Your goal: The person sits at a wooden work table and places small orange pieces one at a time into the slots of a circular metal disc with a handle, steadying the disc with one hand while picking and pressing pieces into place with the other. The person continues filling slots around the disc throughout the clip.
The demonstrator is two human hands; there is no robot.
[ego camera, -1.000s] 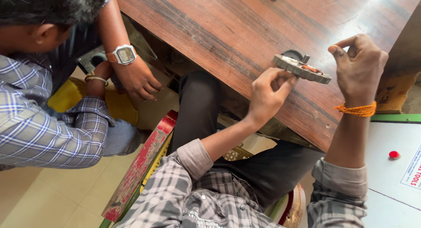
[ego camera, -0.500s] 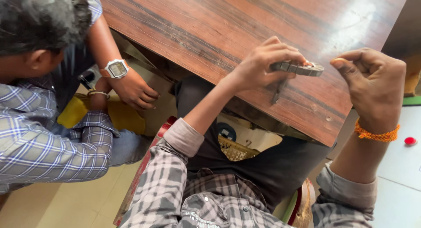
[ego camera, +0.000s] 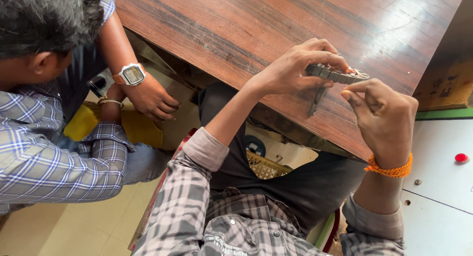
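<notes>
My left hand (ego camera: 295, 69) grips a flat, round grey metal part (ego camera: 340, 75) with a toothed rim, holding it just above the brown wooden table (ego camera: 236, 24). A thin metal pin hangs down from the part toward the table top. My right hand (ego camera: 382, 115), with an orange thread band on the wrist, sits just right of the part, thumb tip at its rim and fingers curled. Whether the right hand grips the part is unclear.
A second person in a blue check shirt sits at the left, their hand (ego camera: 150, 101) with a white wristwatch resting below the table edge. A white cabinet panel (ego camera: 438, 182) with a red button (ego camera: 461, 158) stands at the right. A yellow object (ego camera: 88, 120) lies by the other person's lap.
My left hand has closed over the round metal part and keeps it above the table. My right hand has dropped lower beside it. The view has shifted slightly.
</notes>
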